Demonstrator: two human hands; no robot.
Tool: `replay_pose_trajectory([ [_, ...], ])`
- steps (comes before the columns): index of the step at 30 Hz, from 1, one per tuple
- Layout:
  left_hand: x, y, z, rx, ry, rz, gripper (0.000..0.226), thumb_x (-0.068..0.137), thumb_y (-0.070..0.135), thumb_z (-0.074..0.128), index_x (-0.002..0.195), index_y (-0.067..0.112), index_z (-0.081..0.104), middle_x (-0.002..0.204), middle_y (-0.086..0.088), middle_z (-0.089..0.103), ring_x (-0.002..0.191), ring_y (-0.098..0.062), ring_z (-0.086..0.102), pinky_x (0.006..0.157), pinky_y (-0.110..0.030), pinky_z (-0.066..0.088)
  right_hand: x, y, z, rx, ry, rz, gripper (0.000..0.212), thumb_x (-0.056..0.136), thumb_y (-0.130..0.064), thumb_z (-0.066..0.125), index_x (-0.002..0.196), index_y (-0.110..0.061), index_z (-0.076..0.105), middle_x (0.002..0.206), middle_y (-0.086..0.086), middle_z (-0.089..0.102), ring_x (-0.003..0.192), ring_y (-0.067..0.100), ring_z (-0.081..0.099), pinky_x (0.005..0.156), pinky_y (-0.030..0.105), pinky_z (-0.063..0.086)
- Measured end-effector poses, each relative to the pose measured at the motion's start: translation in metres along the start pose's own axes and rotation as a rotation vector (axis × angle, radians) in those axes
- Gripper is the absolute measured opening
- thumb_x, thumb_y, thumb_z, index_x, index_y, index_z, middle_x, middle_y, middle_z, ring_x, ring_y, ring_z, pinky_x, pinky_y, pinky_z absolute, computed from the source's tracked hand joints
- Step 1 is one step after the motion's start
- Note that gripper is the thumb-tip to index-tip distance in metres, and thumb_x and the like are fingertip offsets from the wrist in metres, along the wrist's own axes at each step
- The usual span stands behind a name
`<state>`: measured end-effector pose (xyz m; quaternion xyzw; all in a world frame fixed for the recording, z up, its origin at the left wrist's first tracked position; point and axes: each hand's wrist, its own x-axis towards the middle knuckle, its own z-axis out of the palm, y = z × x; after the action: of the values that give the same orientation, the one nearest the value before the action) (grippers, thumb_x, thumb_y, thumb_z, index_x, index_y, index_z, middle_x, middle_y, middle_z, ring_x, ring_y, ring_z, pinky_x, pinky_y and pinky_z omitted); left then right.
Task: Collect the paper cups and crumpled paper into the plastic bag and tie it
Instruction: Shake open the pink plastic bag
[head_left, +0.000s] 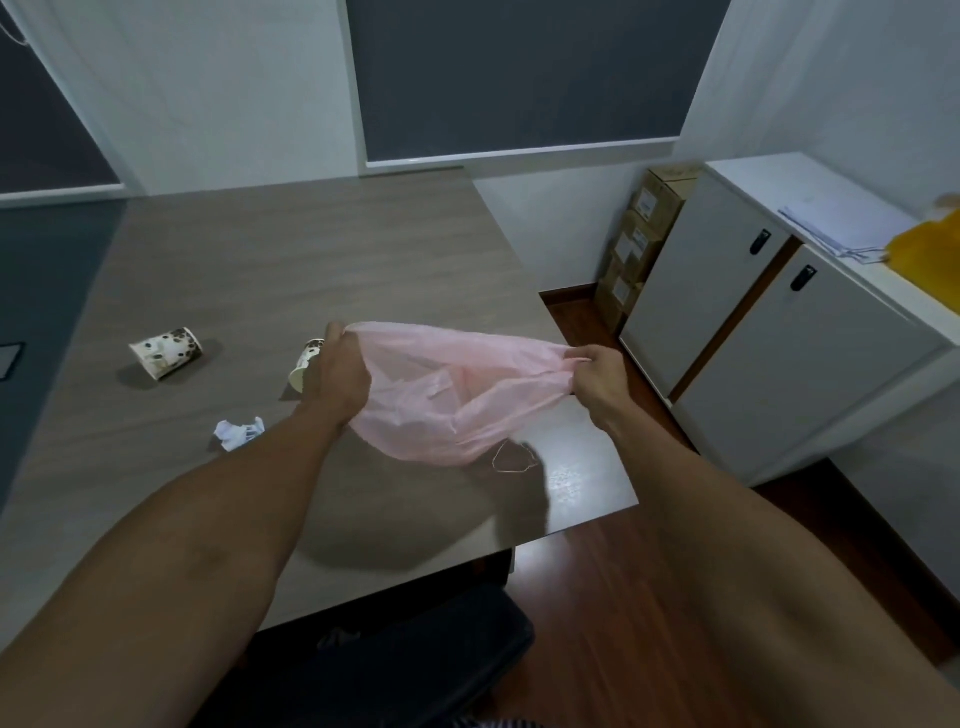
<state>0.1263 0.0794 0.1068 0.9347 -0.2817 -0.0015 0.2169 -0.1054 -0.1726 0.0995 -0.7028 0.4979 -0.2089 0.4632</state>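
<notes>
The grey table fills the middle of the view. Above its near right corner, a pink plastic bag is stretched with its long axis running 9 to 3 o'clock; the left hand and right hand are each clamped on an end. One paper cup lies on its side, mouth toward 8 o'clock. A second cup lies partly hidden behind the left hand. The crumpled paper sits at 7 o'clock from that hand.

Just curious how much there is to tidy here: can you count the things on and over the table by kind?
Paper cups: 2, one lying on its side, one partly behind the left hand
Crumpled paper: 1
Pink plastic bag: 1, held by both hands, right hand
Rubber band: 1
Total: 5
</notes>
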Motion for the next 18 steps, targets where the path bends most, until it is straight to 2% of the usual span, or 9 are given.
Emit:
replay_pose_trajectory([
  [2, -0.002, 0.004, 0.001, -0.015, -0.081, 0.026, 0.054, 0.095, 0.018, 0.055, 0.146, 0.010, 0.038, 0.144, -0.012, 0.035, 0.118, -0.044, 0.053, 0.096, -0.051, 0.044, -0.005, -0.003, 0.000, -0.091, -0.079, -0.161, 0.033, 0.096, 0.001, 0.049, 0.122, -0.017, 0.059, 0.125, 0.008, 0.059, 0.105, 0.026, 0.064, 0.084, 0.042, 0.063],
  [5, -0.004, 0.010, 0.000, -0.046, -0.204, -0.014, 0.116, 0.077, 0.048, 0.081, 0.159, 0.012, 0.008, 0.158, -0.011, 0.017, 0.137, -0.039, 0.039, 0.107, -0.049, 0.038, -0.016, -0.007, 0.001, -0.439, -0.143, -0.515, 0.034, 0.096, -0.002, 0.057, 0.109, -0.031, 0.044, 0.129, 0.001, 0.041, 0.099, 0.024, 0.059, 0.082, 0.039, 0.063],
  [6, -0.004, 0.011, -0.001, -0.028, -0.236, -0.033, 0.133, 0.068, 0.052, 0.087, 0.160, 0.012, 0.000, 0.162, -0.010, 0.010, 0.141, -0.038, 0.035, 0.109, -0.048, 0.036, -0.017, -0.005, 0.002, -0.540, -0.173, -0.593, 0.030, 0.098, -0.006, 0.055, 0.105, -0.032, 0.042, 0.130, -0.003, 0.038, 0.097, 0.024, 0.058, 0.082, 0.039, 0.063],
  [8, -0.002, 0.009, -0.004, 0.056, -0.301, -0.052, 0.152, 0.057, 0.050, 0.094, 0.159, 0.012, -0.013, 0.165, -0.009, -0.003, 0.146, -0.038, 0.029, 0.112, -0.048, 0.034, -0.020, -0.005, -0.001, -0.700, -0.234, -0.727, 0.014, 0.097, -0.021, 0.049, 0.102, -0.032, 0.042, 0.129, -0.008, 0.037, 0.097, 0.028, 0.058, 0.086, 0.048, 0.062],
  [10, -0.002, 0.005, -0.009, 0.161, -0.351, -0.043, 0.160, 0.054, 0.042, 0.098, 0.157, 0.011, -0.019, 0.165, -0.008, -0.010, 0.146, -0.037, 0.029, 0.111, -0.049, 0.038, -0.019, -0.003, -0.005, -0.766, -0.309, -0.741, 0.022, 0.093, -0.023, 0.054, 0.111, -0.035, 0.047, 0.138, -0.004, 0.039, 0.104, 0.040, 0.061, 0.089, 0.056, 0.059],
  [12, -0.001, -0.001, -0.013, 0.236, -0.390, -0.012, 0.163, 0.052, 0.035, 0.100, 0.156, 0.012, -0.022, 0.164, -0.006, -0.017, 0.147, -0.037, 0.030, 0.109, -0.051, 0.042, -0.014, 0.000, -0.005, -0.791, -0.348, -0.733, 0.049, 0.093, -0.008, 0.066, 0.133, -0.033, 0.053, 0.159, 0.002, 0.026, 0.127, 0.046, 0.053, 0.099, 0.054, 0.055],
  [14, -0.003, -0.002, -0.016, 0.289, -0.397, 0.048, 0.163, 0.051, 0.032, 0.100, 0.157, 0.014, -0.023, 0.164, -0.004, -0.022, 0.146, -0.035, 0.032, 0.105, -0.051, 0.046, -0.014, -0.005, -0.005, -0.699, -0.347, -0.593, 0.072, 0.093, -0.002, 0.064, 0.153, -0.029, 0.035, 0.163, 0.002, 0.021, 0.136, 0.043, 0.045, 0.100, 0.056, 0.054],
  [16, -0.004, -0.001, -0.015, 0.284, -0.382, 0.092, 0.161, 0.052, 0.031, 0.099, 0.157, 0.017, -0.022, 0.163, 0.000, -0.027, 0.142, -0.034, 0.038, 0.102, -0.049, 0.048, -0.016, -0.012, -0.001, -0.598, -0.304, -0.456, 0.067, 0.094, -0.013, 0.059, 0.153, -0.025, 0.030, 0.153, 0.004, 0.037, 0.127, 0.039, 0.052, 0.094, 0.058, 0.055],
  [18, -0.005, 0.001, -0.011, 0.192, -0.392, 0.124, 0.161, 0.050, 0.030, 0.100, 0.157, 0.019, -0.020, 0.162, 0.003, -0.029, 0.142, -0.036, 0.039, 0.103, -0.049, 0.048, -0.020, -0.017, 0.005, -0.578, -0.168, -0.357, 0.053, 0.099, -0.038, 0.055, 0.146, -0.018, 0.042, 0.140, 0.008, 0.053, 0.119, 0.036, 0.060, 0.095, 0.056, 0.055],
])
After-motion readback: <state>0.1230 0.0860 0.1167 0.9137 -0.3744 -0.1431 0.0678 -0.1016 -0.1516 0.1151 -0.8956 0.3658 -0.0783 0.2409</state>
